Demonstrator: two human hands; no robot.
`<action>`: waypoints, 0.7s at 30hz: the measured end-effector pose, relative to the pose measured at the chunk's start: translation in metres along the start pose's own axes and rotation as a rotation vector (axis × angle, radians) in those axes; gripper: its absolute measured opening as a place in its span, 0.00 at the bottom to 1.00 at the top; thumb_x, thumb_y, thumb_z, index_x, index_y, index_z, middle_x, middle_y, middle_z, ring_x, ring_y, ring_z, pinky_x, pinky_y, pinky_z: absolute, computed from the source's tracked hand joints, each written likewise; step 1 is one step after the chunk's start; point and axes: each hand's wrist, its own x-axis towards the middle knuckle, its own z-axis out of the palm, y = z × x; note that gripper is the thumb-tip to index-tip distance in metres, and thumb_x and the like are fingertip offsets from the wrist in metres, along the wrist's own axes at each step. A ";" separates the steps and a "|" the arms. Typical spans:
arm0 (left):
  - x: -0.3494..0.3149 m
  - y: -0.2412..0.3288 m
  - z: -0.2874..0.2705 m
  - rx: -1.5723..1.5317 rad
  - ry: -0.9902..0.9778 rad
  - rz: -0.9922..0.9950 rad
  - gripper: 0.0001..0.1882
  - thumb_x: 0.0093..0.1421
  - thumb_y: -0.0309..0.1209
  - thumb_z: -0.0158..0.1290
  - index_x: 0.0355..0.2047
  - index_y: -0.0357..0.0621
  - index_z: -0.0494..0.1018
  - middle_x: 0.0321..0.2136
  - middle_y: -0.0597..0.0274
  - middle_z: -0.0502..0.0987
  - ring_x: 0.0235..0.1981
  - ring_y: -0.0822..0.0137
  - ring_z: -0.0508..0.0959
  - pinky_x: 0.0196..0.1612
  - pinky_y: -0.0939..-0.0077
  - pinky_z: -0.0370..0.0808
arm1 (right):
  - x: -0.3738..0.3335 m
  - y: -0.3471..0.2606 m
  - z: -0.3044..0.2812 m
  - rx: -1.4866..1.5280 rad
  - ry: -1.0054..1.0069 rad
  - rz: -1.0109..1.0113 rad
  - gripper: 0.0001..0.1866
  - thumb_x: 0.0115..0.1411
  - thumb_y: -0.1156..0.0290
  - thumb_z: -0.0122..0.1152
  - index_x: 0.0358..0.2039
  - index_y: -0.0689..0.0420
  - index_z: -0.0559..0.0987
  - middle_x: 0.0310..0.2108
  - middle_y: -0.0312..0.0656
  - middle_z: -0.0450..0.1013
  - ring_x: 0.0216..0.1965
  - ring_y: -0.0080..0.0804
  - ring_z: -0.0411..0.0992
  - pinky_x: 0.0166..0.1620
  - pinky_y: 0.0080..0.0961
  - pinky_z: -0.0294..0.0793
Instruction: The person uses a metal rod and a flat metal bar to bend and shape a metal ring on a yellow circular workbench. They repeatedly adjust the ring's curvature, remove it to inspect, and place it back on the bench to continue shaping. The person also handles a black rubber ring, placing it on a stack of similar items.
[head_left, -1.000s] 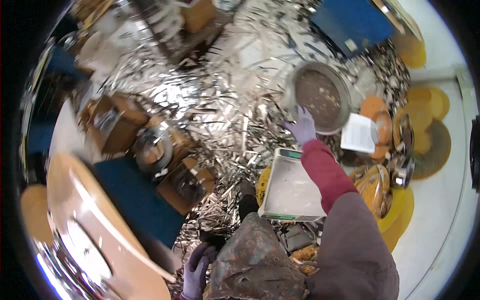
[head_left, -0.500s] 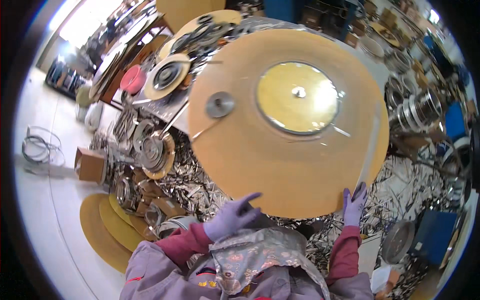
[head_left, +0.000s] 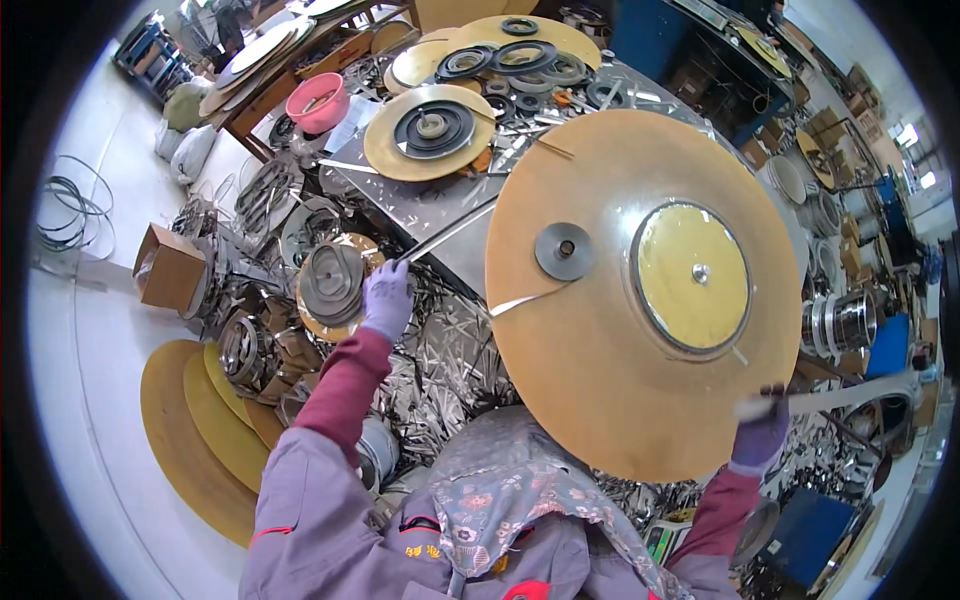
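Note:
My left hand (head_left: 388,300), in a purple glove, reaches out past the table's near left edge. Its fingers are curled at the end of a long thin metal bar (head_left: 450,236) that slants off the tabletop. At the lower right edge of the large tan disc (head_left: 570,370), my gloved right hand (head_left: 760,445) grips a flat pale strip (head_left: 850,398), which points out to the right and is slightly blurred. On the disc sit a round yellow plate (head_left: 680,290) with a central knob and a small grey metal roll (head_left: 564,251), from which a thin strip end trails.
Metal strip scraps (head_left: 450,350) cover the floor between me and the table (head_left: 400,215). A smaller disc with a black ring (head_left: 385,150) and a pink bowl (head_left: 318,103) stand at the back left. Yellow discs (head_left: 170,430) and a cardboard box (head_left: 170,268) lie at left.
My left hand has swung forward and left from near my body to the bar. My right hand has lifted the pale strip off the disc and turned it rightward. The view has shifted left.

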 end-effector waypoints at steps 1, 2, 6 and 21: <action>0.018 0.002 0.005 0.089 -0.093 -0.030 0.29 0.50 0.29 0.56 0.54 0.44 0.64 0.50 0.52 0.68 0.49 0.51 0.71 0.49 0.57 0.69 | 0.007 0.010 0.022 -0.158 -0.038 -0.007 0.13 0.61 0.72 0.55 0.46 0.57 0.74 0.30 0.34 0.71 0.24 0.19 0.67 0.26 0.16 0.68; 0.033 -0.004 0.023 0.183 -0.106 -0.055 0.29 0.51 0.29 0.55 0.55 0.45 0.63 0.50 0.52 0.68 0.49 0.51 0.71 0.49 0.56 0.68 | 0.015 0.021 0.045 -0.314 -0.078 -0.016 0.13 0.60 0.73 0.56 0.45 0.58 0.75 0.32 0.34 0.72 0.24 0.19 0.67 0.26 0.16 0.68; 0.066 -0.011 0.050 0.348 -0.293 -0.143 0.33 0.58 0.28 0.49 0.64 0.47 0.52 0.47 0.54 0.68 0.45 0.53 0.75 0.40 0.55 0.74 | 0.000 0.095 0.158 -0.659 -0.502 0.123 0.10 0.53 0.84 0.56 0.36 0.63 0.80 0.39 0.41 0.74 0.33 0.26 0.73 0.32 0.21 0.74; 0.047 -0.070 -0.054 -0.708 -0.163 0.246 0.22 0.56 0.20 0.52 0.52 0.43 0.70 0.35 0.48 0.77 0.35 0.55 0.80 0.37 0.65 0.75 | 0.105 0.146 0.167 -0.978 -0.449 0.429 0.05 0.53 0.78 0.60 0.30 0.66 0.79 0.39 0.45 0.76 0.39 0.29 0.74 0.47 0.26 0.75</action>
